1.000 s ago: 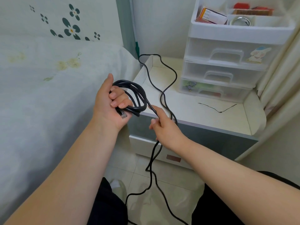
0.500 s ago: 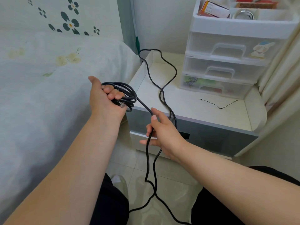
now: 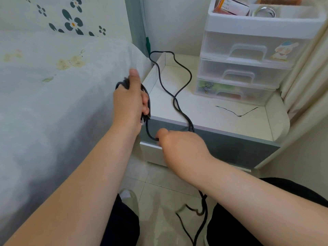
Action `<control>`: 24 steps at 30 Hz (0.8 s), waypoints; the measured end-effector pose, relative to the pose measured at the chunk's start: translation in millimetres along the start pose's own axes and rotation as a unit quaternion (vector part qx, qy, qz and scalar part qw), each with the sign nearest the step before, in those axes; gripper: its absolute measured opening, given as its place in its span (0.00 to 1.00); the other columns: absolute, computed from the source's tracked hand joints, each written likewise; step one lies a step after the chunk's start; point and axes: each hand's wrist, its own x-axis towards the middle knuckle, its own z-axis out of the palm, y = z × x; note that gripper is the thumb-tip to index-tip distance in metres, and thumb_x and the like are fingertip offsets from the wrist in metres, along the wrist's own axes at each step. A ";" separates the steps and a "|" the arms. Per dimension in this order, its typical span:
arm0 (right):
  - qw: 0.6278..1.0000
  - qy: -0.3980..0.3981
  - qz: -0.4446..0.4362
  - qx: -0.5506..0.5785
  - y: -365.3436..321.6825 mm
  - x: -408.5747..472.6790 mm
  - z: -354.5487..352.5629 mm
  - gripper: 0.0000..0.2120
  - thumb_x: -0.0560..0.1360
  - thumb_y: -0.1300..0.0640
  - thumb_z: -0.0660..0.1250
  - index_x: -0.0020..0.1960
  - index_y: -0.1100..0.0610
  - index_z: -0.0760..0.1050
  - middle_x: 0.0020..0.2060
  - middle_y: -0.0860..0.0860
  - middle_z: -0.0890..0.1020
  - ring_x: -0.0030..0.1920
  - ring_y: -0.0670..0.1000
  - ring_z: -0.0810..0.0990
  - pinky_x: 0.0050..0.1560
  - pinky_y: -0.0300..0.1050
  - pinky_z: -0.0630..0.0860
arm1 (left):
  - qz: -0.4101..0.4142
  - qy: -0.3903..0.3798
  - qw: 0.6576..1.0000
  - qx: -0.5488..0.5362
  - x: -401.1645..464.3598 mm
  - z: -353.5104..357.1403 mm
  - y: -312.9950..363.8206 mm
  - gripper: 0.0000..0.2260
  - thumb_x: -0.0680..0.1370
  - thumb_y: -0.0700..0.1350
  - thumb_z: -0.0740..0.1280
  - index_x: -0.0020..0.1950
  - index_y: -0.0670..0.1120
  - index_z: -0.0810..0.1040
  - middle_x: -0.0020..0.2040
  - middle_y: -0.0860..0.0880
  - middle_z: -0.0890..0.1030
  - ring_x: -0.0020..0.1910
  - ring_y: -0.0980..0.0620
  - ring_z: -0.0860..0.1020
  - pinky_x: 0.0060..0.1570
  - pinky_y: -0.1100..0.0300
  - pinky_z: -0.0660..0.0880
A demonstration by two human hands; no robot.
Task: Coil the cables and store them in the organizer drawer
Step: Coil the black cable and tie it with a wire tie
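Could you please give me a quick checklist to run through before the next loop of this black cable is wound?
1. Left hand grips the coil: ok.
2. Right hand pinches the cable's free run: ok.
3. Slack cable lies loose across the nightstand: ok.
4. Cable on the floor is free of knots: cannot tell.
5. Far end behind the nightstand is unplugged: cannot tell.
6. Organizer drawers open for storing: not ok, all shut.
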 end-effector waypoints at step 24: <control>0.924 0.011 0.045 0.381 89.9 29.1 -36.8 0.15 0.70 0.44 0.71 0.38 0.52 0.70 0.23 0.43 0.71 0.24 0.41 0.66 0.30 0.39 0.63 | -0.146 -0.370 0.895 0.201 -31.0 18.4 -9.8 0.33 0.72 0.73 0.48 0.30 0.45 0.68 0.21 0.49 0.68 0.18 0.52 0.63 0.21 0.63 0.65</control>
